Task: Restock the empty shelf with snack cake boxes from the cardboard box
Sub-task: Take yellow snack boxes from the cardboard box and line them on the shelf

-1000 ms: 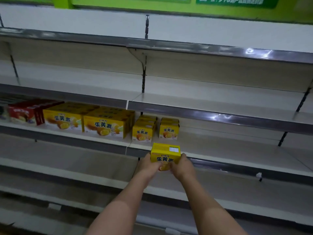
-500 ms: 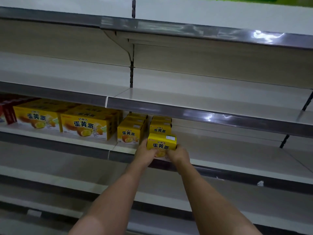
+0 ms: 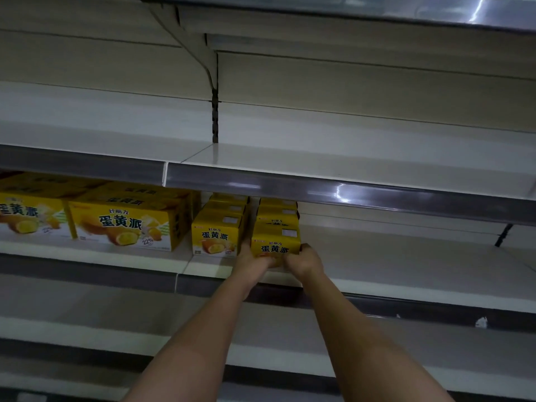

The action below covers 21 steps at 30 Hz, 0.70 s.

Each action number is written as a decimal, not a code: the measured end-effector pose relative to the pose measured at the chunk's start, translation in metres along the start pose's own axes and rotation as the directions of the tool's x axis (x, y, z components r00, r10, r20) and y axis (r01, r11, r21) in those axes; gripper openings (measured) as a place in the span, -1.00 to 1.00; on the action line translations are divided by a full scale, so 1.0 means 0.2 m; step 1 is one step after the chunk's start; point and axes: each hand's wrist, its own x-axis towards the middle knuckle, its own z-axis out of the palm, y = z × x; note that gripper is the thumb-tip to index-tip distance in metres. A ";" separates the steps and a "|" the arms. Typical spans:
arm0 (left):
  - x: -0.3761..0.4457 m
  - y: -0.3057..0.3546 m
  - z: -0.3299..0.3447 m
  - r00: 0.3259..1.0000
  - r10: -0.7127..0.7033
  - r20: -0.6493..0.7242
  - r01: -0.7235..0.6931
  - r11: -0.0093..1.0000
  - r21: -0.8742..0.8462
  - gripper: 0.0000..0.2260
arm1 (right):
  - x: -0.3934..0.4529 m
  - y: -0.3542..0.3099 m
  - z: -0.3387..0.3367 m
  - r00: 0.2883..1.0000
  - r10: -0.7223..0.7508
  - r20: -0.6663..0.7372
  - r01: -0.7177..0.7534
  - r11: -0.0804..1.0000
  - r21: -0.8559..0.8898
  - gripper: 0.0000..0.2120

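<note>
A: Where is the small yellow snack cake box (image 3: pixel 275 247) now?

B: On the white metal shelf (image 3: pixel 406 262), near its front lip, at the head of the right-hand row. The left hand (image 3: pixel 253 262) grips its left side and the right hand (image 3: pixel 302 260) grips its right lower corner, fingers curled against the cardboard.

A: Room to move?

B: To the right the shelf board lies bare as far as the black bracket (image 3: pixel 503 235). Overhead, the grey price rail of the upper shelf (image 3: pixel 319 188) hangs low, so the gap above the box is narrow. To the left, a row of small yellow boxes (image 3: pixel 216 235) stands just beside it, with the left fingers between.

A: What changed from a second ago?

B: Then the box was held in the air in front of the shelf edge, lower down. It has since gone up and in over the lip and now sits in front of the same-sized boxes behind it (image 3: pixel 277 216).

A: Anything else nearby?

B: Two large yellow cartons (image 3: pixel 127 224) with the same print stand further left, side by side. A scrap of white paper (image 3: pixel 481 322) lies on the lower shelf at right.
</note>
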 end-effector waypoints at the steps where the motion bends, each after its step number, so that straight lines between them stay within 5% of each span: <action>1: 0.01 0.00 0.00 1.000 0.000 0.003 0.000 1.000 -0.001 -0.37 | 0.01 0.00 0.01 1.000 0.001 -0.009 -0.001 1.000 -0.001 -0.67; 21: 0.15 -0.02 -0.03 0.999 -0.011 0.035 0.011 1.000 0.022 -0.55 | 0.10 -0.02 0.07 0.991 0.125 -0.052 -0.118 0.987 0.112 -0.73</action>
